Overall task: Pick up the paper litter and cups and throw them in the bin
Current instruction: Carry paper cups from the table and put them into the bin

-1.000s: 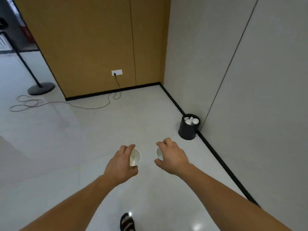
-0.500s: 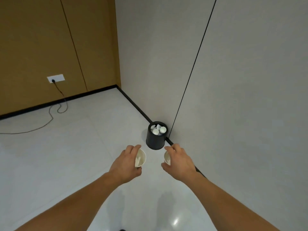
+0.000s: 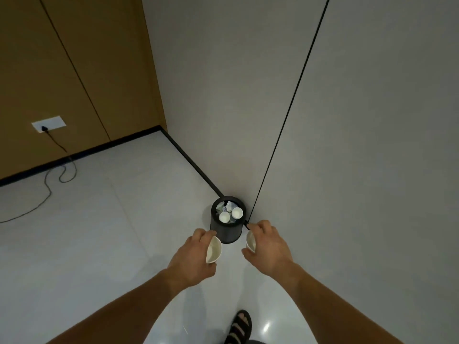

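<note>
A small black bin [image 3: 226,232] stands on the floor against the grey wall, holding two white cups and crumpled paper. My left hand [image 3: 192,259] grips a white paper cup [image 3: 214,250], its mouth facing right, just in front of the bin on the left. My right hand [image 3: 269,247] holds a second white cup [image 3: 250,241], mostly hidden behind the fingers, just right of the bin's front.
The grey wall [image 3: 347,145] runs along the right with a black skirting. A wooden wall on the left has a socket [image 3: 48,124] with a black cable [image 3: 49,187] trailing over the white tiled floor. My sandalled foot [image 3: 239,327] is at the bottom.
I have walked closer to the bin and the view has turned toward it. Both hands, still holding the cups, now sit right in front of the bin.
</note>
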`<control>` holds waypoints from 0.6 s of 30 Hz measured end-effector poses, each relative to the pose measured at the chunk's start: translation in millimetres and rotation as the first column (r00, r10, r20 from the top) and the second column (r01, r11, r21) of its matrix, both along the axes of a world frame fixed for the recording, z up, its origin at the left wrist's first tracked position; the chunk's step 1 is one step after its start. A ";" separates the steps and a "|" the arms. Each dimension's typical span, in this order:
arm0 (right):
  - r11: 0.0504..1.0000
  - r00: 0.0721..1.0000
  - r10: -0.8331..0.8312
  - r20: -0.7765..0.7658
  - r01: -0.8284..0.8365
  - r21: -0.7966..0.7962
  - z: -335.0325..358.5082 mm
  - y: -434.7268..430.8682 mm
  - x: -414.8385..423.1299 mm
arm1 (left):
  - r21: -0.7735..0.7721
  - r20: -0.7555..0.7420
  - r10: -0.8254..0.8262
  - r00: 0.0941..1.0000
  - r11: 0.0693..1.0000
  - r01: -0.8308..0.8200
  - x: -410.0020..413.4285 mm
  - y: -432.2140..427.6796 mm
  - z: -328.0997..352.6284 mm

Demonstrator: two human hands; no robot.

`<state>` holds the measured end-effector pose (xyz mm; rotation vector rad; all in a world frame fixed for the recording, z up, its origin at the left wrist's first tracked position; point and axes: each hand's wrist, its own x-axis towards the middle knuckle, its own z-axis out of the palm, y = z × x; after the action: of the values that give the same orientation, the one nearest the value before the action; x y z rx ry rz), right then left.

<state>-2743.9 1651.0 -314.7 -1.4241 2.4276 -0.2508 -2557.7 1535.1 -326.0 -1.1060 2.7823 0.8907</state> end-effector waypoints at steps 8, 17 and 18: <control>0.999 0.999 0.037 0.038 -0.038 0.025 -17.2 -87.2 -101.0 | 0.061 0.035 0.086 0.996 0.994 -0.088 -84.5 -71.6 -17.2; 0.996 0.989 -0.063 0.132 0.053 0.074 -110.7 -184.0 -174.0 | 0.154 0.041 0.068 0.997 0.985 -0.074 -179.1 -183.1 -127.1; 0.994 0.987 -0.080 0.142 0.069 0.083 -127.1 -194.0 -181.0 | 0.156 0.047 0.050 0.998 0.986 -0.056 -189.4 -194.7 -145.0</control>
<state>-2925.0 1457.0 -441.8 -1.2389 2.3488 -0.2644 -2747.1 1340.5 -471.0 -1.1637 2.6075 1.0581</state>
